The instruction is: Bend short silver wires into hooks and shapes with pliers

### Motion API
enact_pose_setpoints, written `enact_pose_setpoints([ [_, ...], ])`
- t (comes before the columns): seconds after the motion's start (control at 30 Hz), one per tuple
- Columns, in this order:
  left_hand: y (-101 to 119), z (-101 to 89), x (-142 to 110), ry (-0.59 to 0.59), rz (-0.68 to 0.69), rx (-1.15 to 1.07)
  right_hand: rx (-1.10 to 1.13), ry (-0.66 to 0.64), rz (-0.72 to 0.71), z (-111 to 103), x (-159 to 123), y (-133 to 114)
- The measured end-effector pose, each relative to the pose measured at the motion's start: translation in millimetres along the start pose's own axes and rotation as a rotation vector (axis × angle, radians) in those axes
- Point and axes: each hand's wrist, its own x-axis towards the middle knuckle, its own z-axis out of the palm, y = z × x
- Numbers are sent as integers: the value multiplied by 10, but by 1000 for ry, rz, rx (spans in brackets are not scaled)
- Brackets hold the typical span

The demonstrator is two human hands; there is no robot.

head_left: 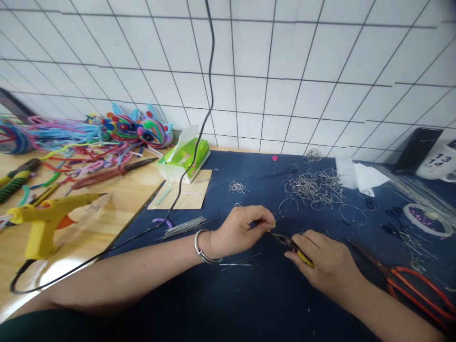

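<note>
My left hand (pixel 245 229), with a silver bangle at the wrist, is closed in a pinch of thumb and forefinger. What it pinches is too small to make out. Right at those fingertips are the jaws of a pair of pliers (pixel 284 240) with yellow handles, which my right hand (pixel 322 259) grips. Below the left hand a few straight wires (pixel 237 264) lie on the dark blue mat (pixel 228 313). Beyond the hands are a small pile of bent wire pieces (pixel 237 186) and a larger tangle of curled wires (pixel 313 186).
Orange-handled scissors (pixel 420 289) lie at the right, near a round dish (pixel 427 220) of pink bits. To the left are a bundle of straight wires (pixel 185 227), a tissue pack (pixel 185 159), a yellow glue gun (pixel 44 221) and colourful pipe cleaners (pixel 71 135). A black cable (pixel 211 95) hangs down across the mat.
</note>
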Motion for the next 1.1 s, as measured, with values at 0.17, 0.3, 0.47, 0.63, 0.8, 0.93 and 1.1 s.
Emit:
enact_pose_setpoints([
  [0.17, 17, -29, 5, -43, 36, 51, 38, -49, 27, -38, -1, -26],
  [0.3, 20, -59, 23, -132, 106, 88, 67, -86, 51, -62, -10, -43],
  [0.47, 24, -60, 50, -227, 104, 92, 83, -123, 62, 1, -26, -52],
  [0.63, -65, -177, 134, -255, -125, 43, 88, -80, 79, 74, -39, -59],
  [0.8, -303, -482, 256, -424, -227, 104, 91, -82, 69, 80, -39, -44],
  [0.93, -442, -580, 295, -488, -190, 223, 84, -117, 76, 95, -35, -30],
  [1.1, -447, -561, 281, -507, -32, 401, 79, -106, 63, 128, -39, -12],
])
